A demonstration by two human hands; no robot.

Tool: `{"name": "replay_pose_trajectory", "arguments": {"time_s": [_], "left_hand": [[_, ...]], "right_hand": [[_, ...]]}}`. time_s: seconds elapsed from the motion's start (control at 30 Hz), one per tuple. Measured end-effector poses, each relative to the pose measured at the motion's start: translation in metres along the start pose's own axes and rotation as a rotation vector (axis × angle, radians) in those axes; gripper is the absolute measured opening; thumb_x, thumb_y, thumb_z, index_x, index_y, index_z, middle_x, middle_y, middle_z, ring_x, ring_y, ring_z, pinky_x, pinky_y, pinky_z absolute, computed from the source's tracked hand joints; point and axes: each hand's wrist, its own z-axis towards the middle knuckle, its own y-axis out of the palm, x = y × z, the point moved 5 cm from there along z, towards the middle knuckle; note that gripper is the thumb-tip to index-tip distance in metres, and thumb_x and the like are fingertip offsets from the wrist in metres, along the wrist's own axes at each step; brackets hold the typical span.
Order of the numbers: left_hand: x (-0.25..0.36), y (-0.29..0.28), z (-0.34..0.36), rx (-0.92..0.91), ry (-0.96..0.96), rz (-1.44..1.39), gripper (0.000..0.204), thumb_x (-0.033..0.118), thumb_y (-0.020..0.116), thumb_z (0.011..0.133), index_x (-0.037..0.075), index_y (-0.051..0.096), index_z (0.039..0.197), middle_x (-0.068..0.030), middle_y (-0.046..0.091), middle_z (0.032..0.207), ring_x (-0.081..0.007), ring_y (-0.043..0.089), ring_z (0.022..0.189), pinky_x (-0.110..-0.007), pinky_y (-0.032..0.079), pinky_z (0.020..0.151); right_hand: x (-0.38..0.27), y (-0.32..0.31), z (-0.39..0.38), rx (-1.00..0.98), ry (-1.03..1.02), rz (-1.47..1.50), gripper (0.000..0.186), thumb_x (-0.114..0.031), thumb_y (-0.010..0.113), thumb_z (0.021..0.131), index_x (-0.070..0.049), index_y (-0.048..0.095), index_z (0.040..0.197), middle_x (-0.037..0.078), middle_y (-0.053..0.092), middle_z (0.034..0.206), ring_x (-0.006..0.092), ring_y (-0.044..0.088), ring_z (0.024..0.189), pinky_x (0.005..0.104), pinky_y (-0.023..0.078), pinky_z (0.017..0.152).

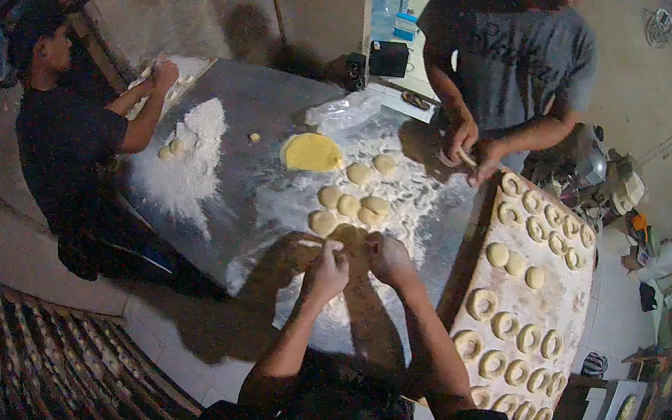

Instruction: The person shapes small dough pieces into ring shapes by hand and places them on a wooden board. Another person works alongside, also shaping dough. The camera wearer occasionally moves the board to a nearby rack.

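Note:
My left hand [327,271] and my right hand [382,254] are close together over the floured metal table [265,105], both pinching a small piece of pale dough [352,239] held between them. Just beyond my hands lie several round dough balls [349,204]. A flattened yellow dough disc [311,152] lies farther back. To my right is a floured board [573,329] carrying several ring-shaped dough pieces [482,304] and a few plain rounds [498,254].
A person in a grey shirt [504,53] stands at the far side, hands at the board's top corner. Another person in dark clothes [63,137] works at the left by a flour pile [189,155]. A clear plastic bag [348,110] lies at the back.

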Motion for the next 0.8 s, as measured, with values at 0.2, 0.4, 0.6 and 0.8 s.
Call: {"name": "replay_pose_trajectory", "arguments": {"time_s": [0.2,0.4,0.6,0.8], "left_hand": [[-0.013,-0.045,0.005,-0.278,-0.346,-0.108,0.034,0.016,0.055,0.09,0.005,0.042,0.119,-0.0174,0.058,0.097,-0.0287,0.061,0.087,-0.04,0.048,0.076],[-0.021,-0.017,0.004,-0.04,-0.167,-0.406,0.04,0.028,0.055,0.093,0.002,0.047,0.122,-0.0117,0.063,0.087,-0.0184,0.062,0.081,-0.028,0.048,0.071],[0.085,-0.082,0.042,-0.397,-0.14,-0.624,0.029,0.019,0.067,0.084,-0.002,0.06,0.103,-0.0077,0.063,0.09,-0.0136,0.061,0.086,-0.026,0.05,0.073],[0.089,-0.072,0.036,-0.372,-0.04,-0.339,0.02,0.004,0.065,0.079,-0.002,0.058,0.097,-0.0127,0.063,0.09,-0.0199,0.061,0.087,-0.032,0.049,0.076]], "right_hand": [[-0.026,0.022,0.052,0.036,-0.331,-0.378,0.028,-0.026,0.057,0.084,-0.002,0.056,0.098,0.021,0.062,0.088,0.0401,0.059,0.08,0.0455,0.048,0.074],[-0.059,-0.011,0.021,-0.195,0.133,0.702,0.036,-0.004,0.065,0.081,-0.004,0.042,0.109,0.015,0.064,0.083,0.024,0.065,0.08,0.0357,0.051,0.069],[-0.073,-0.029,-0.017,-0.028,0.172,0.998,0.049,0.001,0.066,0.076,-0.006,0.036,0.115,0.017,0.061,0.096,0.026,0.063,0.089,0.0354,0.051,0.072],[-0.066,-0.013,-0.005,0.459,0.182,0.142,0.075,-0.02,0.077,0.068,-0.004,0.037,0.129,0.019,0.051,0.109,0.0311,0.051,0.102,0.0406,0.043,0.088]]}}
